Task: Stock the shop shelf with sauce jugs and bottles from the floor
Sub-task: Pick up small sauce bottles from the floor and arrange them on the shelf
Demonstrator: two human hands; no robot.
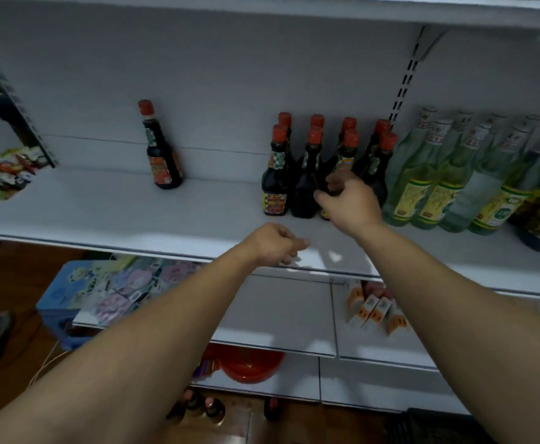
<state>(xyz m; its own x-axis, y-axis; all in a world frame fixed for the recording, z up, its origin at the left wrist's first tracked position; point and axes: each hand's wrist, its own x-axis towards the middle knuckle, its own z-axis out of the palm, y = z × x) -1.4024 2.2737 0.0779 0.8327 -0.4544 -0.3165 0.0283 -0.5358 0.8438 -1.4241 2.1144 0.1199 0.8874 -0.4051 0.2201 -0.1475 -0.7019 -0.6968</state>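
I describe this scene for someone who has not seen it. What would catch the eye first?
First, the two bare arms reaching in: the right hand grips a dark bottle in the red-capped cluster on the white shelf, while the left hand hovers empty near the shelf's front edge. Next, a lone bottle stands apart to the left, and pale green bottles crowd the right.

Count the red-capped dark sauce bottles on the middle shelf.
9: one alone at left; eight clustered in two rows, where the right hand grips one. More may be hidden.
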